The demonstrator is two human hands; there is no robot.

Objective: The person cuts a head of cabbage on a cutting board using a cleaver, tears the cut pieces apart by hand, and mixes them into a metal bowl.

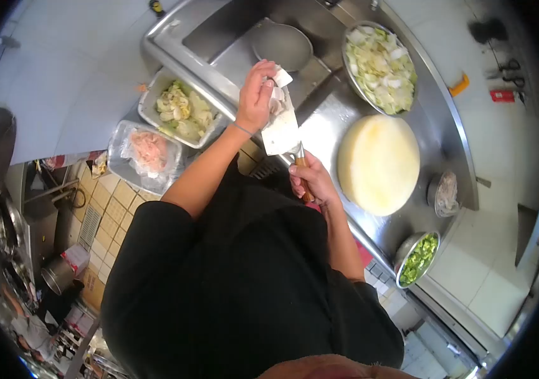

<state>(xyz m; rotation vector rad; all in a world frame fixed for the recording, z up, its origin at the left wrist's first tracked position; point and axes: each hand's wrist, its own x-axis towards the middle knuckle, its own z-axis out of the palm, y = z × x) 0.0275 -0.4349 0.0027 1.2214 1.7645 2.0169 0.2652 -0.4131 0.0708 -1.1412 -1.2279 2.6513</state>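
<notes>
My right hand [312, 178] grips a cleaver [280, 137] by its wooden handle, the broad blade pointing away from me over the sink's front edge. Curled over the upper part of that blade, my left hand [258, 98] holds pale, greyish-white pieces of food [277, 101] against the metal. Their exact kind cannot be made out. To the right of the cleaver lies a thick round cutting block [380, 165] on the steel counter. A round metal lid or pan [283, 47] sits in the sink beyond my left hand.
A bowl of chopped cabbage [380, 69] stands at the back, a bowl of chopped green vegetable [419, 259] at the right, beside a small bowl [446, 192]. Left are a tub of cabbage scraps [184, 112] and a bagged pink-meat tub [146, 155]. A person [32, 331] is in the background.
</notes>
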